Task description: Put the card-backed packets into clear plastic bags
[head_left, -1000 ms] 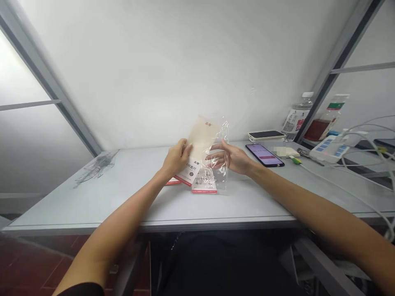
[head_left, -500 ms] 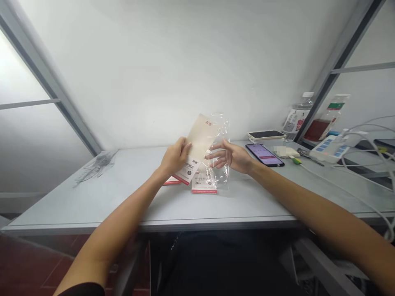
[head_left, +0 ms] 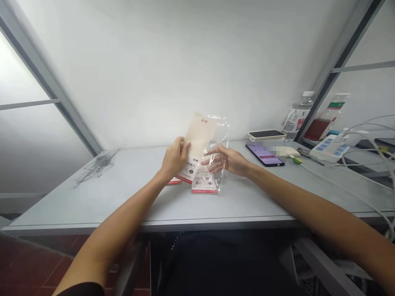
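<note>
My left hand (head_left: 174, 158) is closed on a beige card with a white and red lower end (head_left: 197, 142), held tilted above the grey table (head_left: 129, 197). My right hand (head_left: 230, 160) grips a clear plastic sleeve (head_left: 219, 135) just right of the card, fingers partly spread and thumb on the film. The card's upper edge lies against the sleeve. Below both hands a similar card with a red bottom strip (head_left: 203, 185) lies flat on the table, and another one (head_left: 174, 181) peeks out under my left hand.
A heap of clear plastic sleeves (head_left: 97, 164) lies at the table's left rear. To the right are a lit phone (head_left: 264, 155), a second phone on a box (head_left: 266, 134), two bottles (head_left: 296, 115), a power strip (head_left: 328, 147) and white cables (head_left: 364, 172).
Both hands drifted slightly left and up. The sleeve rose with my right hand and now stands more open beside the card; the card tilted a little more upright.
</note>
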The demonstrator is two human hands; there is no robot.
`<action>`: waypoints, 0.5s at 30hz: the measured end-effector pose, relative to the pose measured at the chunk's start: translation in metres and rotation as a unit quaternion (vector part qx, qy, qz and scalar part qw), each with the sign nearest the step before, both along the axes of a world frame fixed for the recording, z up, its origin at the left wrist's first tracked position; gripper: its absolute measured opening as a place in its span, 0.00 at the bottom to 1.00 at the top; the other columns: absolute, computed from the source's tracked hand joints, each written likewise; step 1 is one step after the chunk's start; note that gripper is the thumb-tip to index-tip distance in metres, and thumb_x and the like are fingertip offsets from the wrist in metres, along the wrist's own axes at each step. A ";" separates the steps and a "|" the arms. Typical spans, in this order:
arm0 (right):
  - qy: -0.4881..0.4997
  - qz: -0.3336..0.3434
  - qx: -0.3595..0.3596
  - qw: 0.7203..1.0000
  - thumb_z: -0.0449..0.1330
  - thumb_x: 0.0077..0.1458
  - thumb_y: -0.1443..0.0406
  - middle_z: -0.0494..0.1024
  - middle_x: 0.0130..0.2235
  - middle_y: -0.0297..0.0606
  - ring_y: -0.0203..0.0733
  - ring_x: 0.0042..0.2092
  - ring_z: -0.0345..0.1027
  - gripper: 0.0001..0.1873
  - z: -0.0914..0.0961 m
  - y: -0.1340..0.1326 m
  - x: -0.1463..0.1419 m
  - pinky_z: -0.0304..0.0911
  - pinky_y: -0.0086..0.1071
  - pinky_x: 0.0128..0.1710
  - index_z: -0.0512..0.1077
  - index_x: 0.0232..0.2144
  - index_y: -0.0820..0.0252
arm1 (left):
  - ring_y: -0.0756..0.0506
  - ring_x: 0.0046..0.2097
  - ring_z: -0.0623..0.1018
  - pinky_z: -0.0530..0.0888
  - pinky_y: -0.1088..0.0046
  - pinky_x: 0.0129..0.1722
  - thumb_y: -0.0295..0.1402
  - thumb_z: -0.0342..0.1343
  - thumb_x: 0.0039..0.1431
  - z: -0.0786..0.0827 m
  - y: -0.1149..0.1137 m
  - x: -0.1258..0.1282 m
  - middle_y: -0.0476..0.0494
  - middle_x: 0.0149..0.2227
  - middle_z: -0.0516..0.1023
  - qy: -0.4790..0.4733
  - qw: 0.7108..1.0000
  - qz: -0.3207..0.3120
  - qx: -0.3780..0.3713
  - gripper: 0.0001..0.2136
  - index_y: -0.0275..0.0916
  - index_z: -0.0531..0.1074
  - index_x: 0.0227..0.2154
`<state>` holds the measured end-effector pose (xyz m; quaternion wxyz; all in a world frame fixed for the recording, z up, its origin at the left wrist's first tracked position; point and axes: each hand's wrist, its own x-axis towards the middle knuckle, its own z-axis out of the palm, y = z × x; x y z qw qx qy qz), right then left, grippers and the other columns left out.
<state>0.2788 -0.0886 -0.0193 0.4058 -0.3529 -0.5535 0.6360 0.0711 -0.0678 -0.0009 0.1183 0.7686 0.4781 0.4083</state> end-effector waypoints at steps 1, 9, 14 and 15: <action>-0.004 0.005 0.001 1.000 0.40 0.61 0.50 0.79 0.39 0.50 0.44 0.32 0.75 0.26 -0.001 0.000 0.000 0.69 0.35 0.30 0.68 0.42 0.63 | 0.50 0.21 0.66 0.58 0.75 0.21 0.43 0.40 0.61 0.000 0.000 0.000 0.50 0.22 0.70 0.003 1.000 0.006 0.003 0.12 0.42 0.63 0.36; -0.010 0.011 -0.006 1.000 0.42 0.61 0.52 0.79 0.37 0.50 0.42 0.30 0.75 0.23 -0.005 0.000 -0.004 0.70 0.34 0.28 0.65 0.41 0.64 | 0.51 0.19 0.65 0.57 0.76 0.19 0.44 0.40 0.60 -0.004 -0.001 0.004 0.51 0.21 0.70 -0.016 0.999 0.014 0.027 0.13 0.41 0.63 0.35; -0.006 0.004 -0.010 1.000 0.45 0.61 0.54 0.79 0.33 0.48 0.42 0.28 0.75 0.19 -0.005 -0.002 -0.008 0.70 0.34 0.26 0.65 0.38 0.64 | 0.52 0.18 0.64 0.56 0.76 0.19 0.44 0.40 0.60 -0.007 0.000 0.005 0.52 0.20 0.69 -0.032 0.999 0.006 0.017 0.13 0.41 0.62 0.34; -0.006 0.004 -0.012 1.000 0.46 0.61 0.54 0.79 0.33 0.47 0.42 0.28 0.75 0.19 -0.006 -0.001 -0.009 0.70 0.34 0.26 0.65 0.38 0.63 | 0.52 0.18 0.63 0.55 0.76 0.19 0.44 0.41 0.60 -0.008 0.000 0.005 0.52 0.19 0.68 -0.034 0.999 0.005 0.015 0.13 0.41 0.62 0.34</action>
